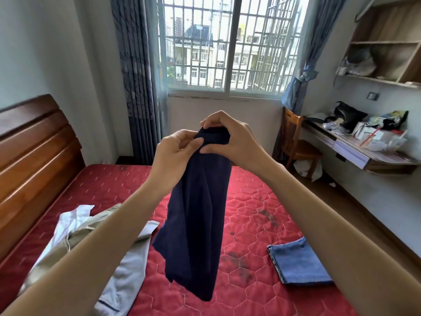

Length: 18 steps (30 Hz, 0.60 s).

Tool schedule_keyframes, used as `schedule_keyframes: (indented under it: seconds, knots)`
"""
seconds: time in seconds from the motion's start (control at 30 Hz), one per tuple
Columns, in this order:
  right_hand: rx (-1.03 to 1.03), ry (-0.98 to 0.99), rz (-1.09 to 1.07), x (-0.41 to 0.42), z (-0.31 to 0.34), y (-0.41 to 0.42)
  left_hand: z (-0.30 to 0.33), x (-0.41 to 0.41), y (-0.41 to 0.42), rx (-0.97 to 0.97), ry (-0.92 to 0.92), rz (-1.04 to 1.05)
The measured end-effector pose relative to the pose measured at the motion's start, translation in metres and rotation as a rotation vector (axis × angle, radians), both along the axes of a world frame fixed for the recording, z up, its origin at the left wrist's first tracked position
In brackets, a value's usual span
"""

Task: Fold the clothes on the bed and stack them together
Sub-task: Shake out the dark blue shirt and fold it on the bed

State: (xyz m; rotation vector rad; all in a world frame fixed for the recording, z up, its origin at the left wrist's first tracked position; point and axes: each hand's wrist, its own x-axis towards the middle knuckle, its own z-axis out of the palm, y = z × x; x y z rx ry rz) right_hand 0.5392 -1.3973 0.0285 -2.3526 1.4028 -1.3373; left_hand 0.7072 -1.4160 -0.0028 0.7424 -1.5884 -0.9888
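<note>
A dark navy garment [198,222] hangs in the air over the red quilted mattress [250,215]. My left hand [175,153] and my right hand [230,139] both pinch its bunched top edge, close together at chest height. On the bed's right side lies a folded blue cloth [298,261]. At the lower left lie unfolded clothes: a beige piece [75,242], a white piece [70,220] and a light grey piece [129,267], partly hidden behind my left forearm.
A wooden headboard [34,160] runs along the left. A barred window [230,44] with blue curtains faces me. At the right stand a wooden chair [298,144] and a cluttered wall desk [364,144] under wooden shelves [387,42].
</note>
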Motion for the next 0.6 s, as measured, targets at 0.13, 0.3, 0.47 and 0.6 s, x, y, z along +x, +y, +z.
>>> schedule_keyframes:
  seconds: [0.13, 0.3, 0.47, 0.6]
  knots:
    - [-0.008, 0.005, 0.028, 0.005, 0.005, -0.008, 0.003, 0.003, -0.002, 0.008, 0.024, 0.074]
    - [0.138, 0.011, 0.084, 0.004, 0.016, -0.015, 0.004, 0.006, -0.004, 0.001, 0.034, 0.045]
    - [0.214, -0.177, 0.159, -0.004, 0.018, -0.022, 0.005, 0.006, -0.004, 0.036, 0.122, -0.088]
    - [0.22, -0.262, 0.161, -0.005, 0.017, -0.025, 0.006, 0.005, -0.011, 0.141, 0.124, -0.123]
